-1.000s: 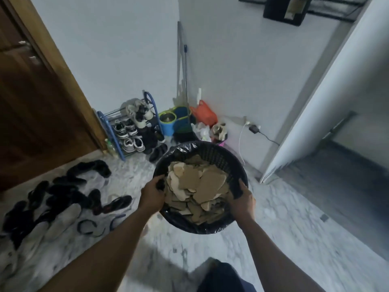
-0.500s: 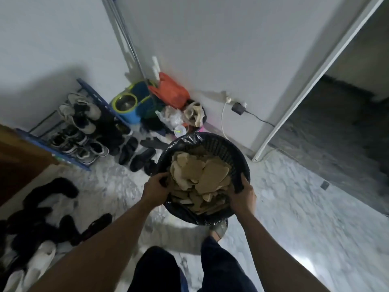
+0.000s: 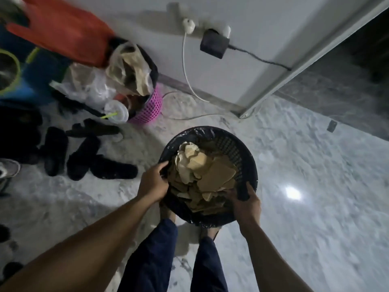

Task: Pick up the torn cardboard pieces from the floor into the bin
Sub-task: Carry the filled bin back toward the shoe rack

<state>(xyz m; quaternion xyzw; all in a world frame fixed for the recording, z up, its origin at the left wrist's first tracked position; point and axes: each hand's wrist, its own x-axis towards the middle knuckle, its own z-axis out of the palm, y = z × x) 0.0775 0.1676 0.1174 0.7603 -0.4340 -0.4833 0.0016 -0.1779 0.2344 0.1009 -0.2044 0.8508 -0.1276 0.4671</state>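
— Bin, where is it, and how are you holding it?

— Up off the floor in front of me, above my feet. My left hand has its grip closed over the near-left rim, fingers curled inside over the black liner. My right hand is clamped on the near-right rim, thumb over the edge.

— And the torn cardboard pieces?

— Piled inside, heaped almost to the rim, a crumpled pale piece on top toward the far side. I see none on the marble around me, so I judge the picking up is about finished.

— How will it handle?

— Light, I expect; cardboard weighs little. The pieces are stiff but loose, so tilting could slide the top ones out. The basket wall is meshed plastic and likely flexes, and the liner looks slick, so the rim on two opposite sides is the place to hold, as I do now.

— Room to move?

— Open floor to the right and near. To the far left a pink basket overflows with rubbish, with black sandals left of it. A white cable trails down the far wall to the floor, and the door frame stands far right. I would set it down on the clear marble, away from that cable.
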